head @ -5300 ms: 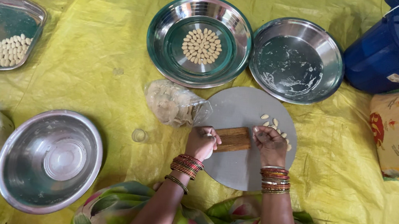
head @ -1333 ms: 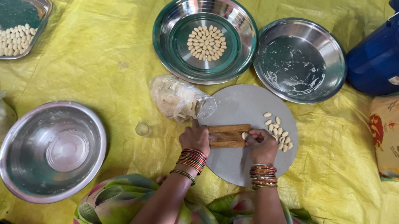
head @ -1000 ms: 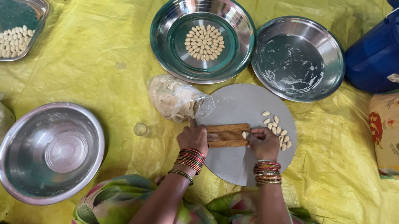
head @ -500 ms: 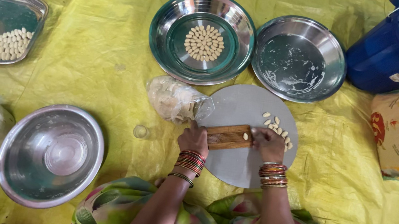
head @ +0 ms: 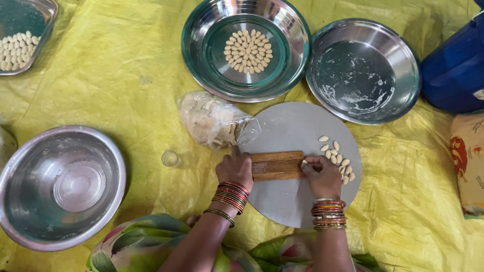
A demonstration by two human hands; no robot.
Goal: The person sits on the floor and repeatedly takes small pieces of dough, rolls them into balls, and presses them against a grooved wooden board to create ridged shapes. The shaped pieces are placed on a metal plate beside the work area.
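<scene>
The left hand (head: 236, 169) holds the left end of a small brown ridged wooden board (head: 277, 165), with its fingers curled over the edge. The right hand (head: 323, 176) sits at the right end of the wooden board, fingers bent close together and pressing down on it; a small pale bit seems to be under the fingertips, but it is too small to be sure. The wooden board lies flat near the middle of a round grey flat plate (head: 290, 196) on a yellow plastic sheet (head: 109, 78). Just beside the right hand, on the grey plate, lies a little heap of pale shaped dough pieces (head: 337, 156). A clear plastic bag of dough (head: 210, 120) lies at the plate's left edge, near the left hand. Above are a round steel dish with rows of pale pieces (head: 204, 40) and a round empty steel dish (head: 409, 82). A deep steel bowl (head: 17, 189) sits to the left, well apart. A steel tray with pale pieces (head: 46, 16) is in the far left corner, and a blue tub (head: 461, 76) is at the top right.
</scene>
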